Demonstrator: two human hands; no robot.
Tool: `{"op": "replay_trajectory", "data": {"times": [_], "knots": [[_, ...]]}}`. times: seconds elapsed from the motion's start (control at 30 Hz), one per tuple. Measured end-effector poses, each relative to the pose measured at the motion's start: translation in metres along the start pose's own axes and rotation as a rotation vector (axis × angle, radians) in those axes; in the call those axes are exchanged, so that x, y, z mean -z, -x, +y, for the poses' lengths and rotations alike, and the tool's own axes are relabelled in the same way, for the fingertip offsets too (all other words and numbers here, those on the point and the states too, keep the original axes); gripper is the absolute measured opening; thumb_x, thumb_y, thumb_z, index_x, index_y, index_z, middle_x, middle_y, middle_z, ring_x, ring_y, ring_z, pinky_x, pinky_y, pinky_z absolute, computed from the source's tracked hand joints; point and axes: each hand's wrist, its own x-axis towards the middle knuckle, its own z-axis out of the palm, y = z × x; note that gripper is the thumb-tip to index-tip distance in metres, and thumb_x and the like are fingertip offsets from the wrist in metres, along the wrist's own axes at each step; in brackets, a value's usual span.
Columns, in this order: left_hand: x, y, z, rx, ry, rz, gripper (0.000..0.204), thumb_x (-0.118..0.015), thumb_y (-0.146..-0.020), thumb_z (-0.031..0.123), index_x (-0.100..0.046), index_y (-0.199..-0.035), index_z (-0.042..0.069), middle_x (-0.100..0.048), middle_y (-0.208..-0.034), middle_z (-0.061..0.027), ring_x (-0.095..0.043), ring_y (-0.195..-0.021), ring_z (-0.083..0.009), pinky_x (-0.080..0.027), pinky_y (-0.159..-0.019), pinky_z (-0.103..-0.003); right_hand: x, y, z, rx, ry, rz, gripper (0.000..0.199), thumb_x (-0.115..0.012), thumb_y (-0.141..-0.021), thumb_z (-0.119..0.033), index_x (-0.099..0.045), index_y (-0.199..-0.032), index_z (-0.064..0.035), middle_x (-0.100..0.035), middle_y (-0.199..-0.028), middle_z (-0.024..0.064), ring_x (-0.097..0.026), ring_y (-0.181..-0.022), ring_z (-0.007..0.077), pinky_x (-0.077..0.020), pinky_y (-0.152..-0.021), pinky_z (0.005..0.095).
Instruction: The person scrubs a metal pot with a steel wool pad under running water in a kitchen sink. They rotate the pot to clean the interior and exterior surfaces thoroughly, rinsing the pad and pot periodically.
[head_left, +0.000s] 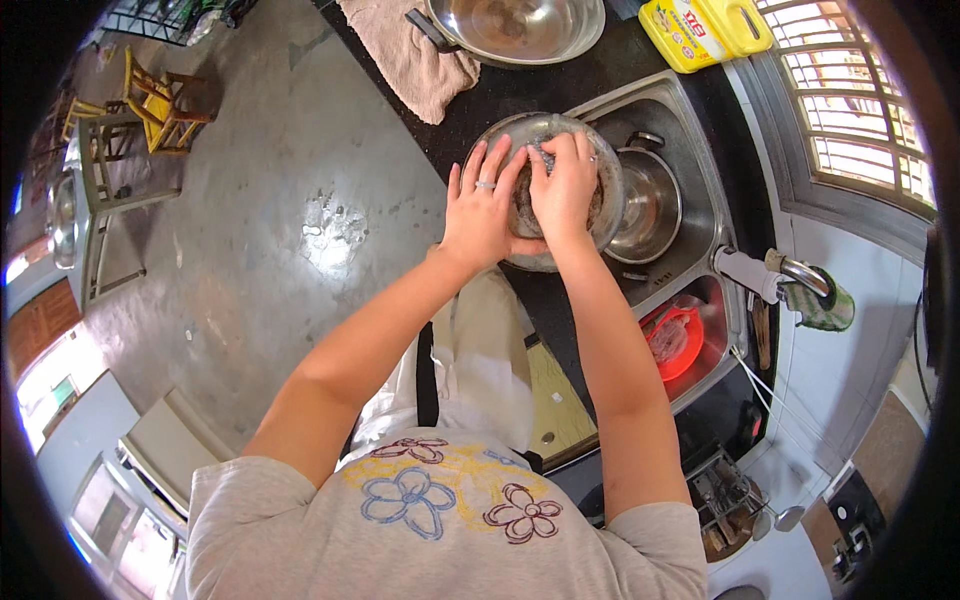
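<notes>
A round grey piece of cookware (608, 200), with a pale rim and a brown-stained middle, is tilted over the near edge of the sink. I cannot tell whether it is a lid or a shallow pan. My left hand (480, 212) grips its left side, thumb low and fingers spread along the surface. Bent over its middle, my right hand (565, 195) has its fingers closed on a small grey scouring ball (546, 160), mostly covered by the fingers. A steel pot (650, 205) sits in the sink (705, 180) just right of the cookware, partly hidden by it.
A large steel pan (520, 30) and a beige towel (410, 60) lie on the black counter beyond. A yellow jug (700, 35) stands at the far right. The smaller basin holds a red basket (677, 342). A faucet (750, 272) rises behind the sink.
</notes>
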Motion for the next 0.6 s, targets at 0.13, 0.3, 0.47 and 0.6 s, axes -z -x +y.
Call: {"op": "replay_trajectory", "data": {"times": [0.13,0.3,0.47,0.6], "knots": [[-0.003,0.001,0.0,-0.032,0.001,0.052,0.131,-0.086,-0.044,0.068,-0.035,-0.15,0.01,-0.028,-0.159,-0.0105,-0.026,-0.147,-0.0388,-0.026,-0.116,-0.06,0.001,-0.022,0.011,-0.176,-0.009,0.075,0.021,-0.076,-0.079,-0.01,-0.056,-0.084,-0.0044,-0.056,-0.092,0.0156,-0.056,-0.095,0.0393,-0.0441,-0.08,0.0484],[-0.009,0.003,-0.006,-0.035,0.025,0.059,0.126,-0.086,-0.045,0.067,-0.038,-0.145,0.007,-0.028,-0.159,-0.0115,-0.025,-0.147,-0.0381,-0.024,-0.118,-0.058,0.001,-0.015,0.007,-0.023,-0.025,0.006,0.021,-0.076,-0.077,-0.009,-0.057,-0.084,-0.0031,-0.056,-0.091,0.0159,-0.057,-0.091,0.0389,-0.0441,-0.077,0.0484],[-0.009,0.002,-0.005,-0.016,-0.02,0.04,0.124,-0.085,-0.046,0.069,-0.039,-0.143,0.006,-0.03,-0.157,-0.0108,-0.024,-0.148,-0.0357,-0.023,-0.118,-0.058,-0.007,-0.011,0.004,-0.022,-0.028,0.018,0.022,-0.076,-0.077,-0.008,-0.056,-0.084,-0.0028,-0.055,-0.091,0.0163,-0.057,-0.09,0.0388,-0.0436,-0.078,0.0483],[-0.008,0.005,-0.004,0.005,0.006,0.072,0.124,-0.084,-0.048,0.071,-0.037,-0.143,0.006,-0.034,-0.154,-0.0112,-0.027,-0.147,-0.0351,-0.022,-0.118,-0.059,0.016,-0.026,0.032,-0.071,0.039,0.086,0.023,-0.078,-0.077,-0.009,-0.056,-0.082,-0.0032,-0.056,-0.087,0.0149,-0.057,-0.086,0.0361,-0.0435,-0.077,0.0466]]}}
